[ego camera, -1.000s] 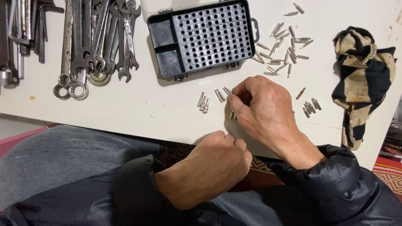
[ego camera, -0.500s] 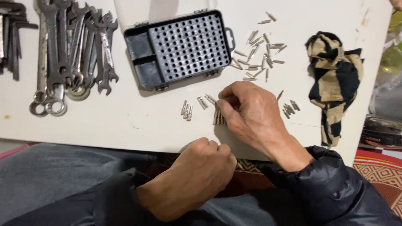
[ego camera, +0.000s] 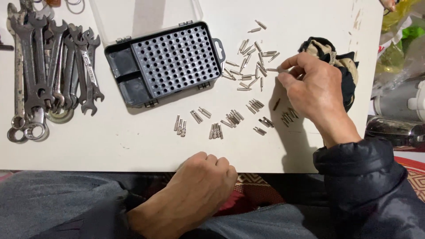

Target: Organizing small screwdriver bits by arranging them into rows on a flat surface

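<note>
Grip: the right hand pinches one small silver bit between thumb and forefinger, its fingertips narrowed on the bit's right end.
Bit in the grip: it lies low over the table, at the right edge of the loose pile, with its long axis running left to right and its free end pointing left.
Direction from the grip: the open bit case lies to the left of the held bit, with the loose pile between them.
Nearer hand: the right hand is far closer to the bits; the left hand rests as a closed fist at the near table edge, holding nothing that can be seen.
Loose pile: many silver bits scattered at mixed angles just right of the case.
Sorted rows: small groups of bits laid side by side, nearer the person, below the pile and the case.
Case: a dark rectangular tray with a grid of empty round holes and two open compartments on its left; a clear lid stands open behind it. No label can be made out.
Spanners: a fan of grey metal spanners at the far left.
Cloth: a black and tan rag, partly under the right hand.
Right margin: yellow and green packaging, too blurred to describe.
</note>
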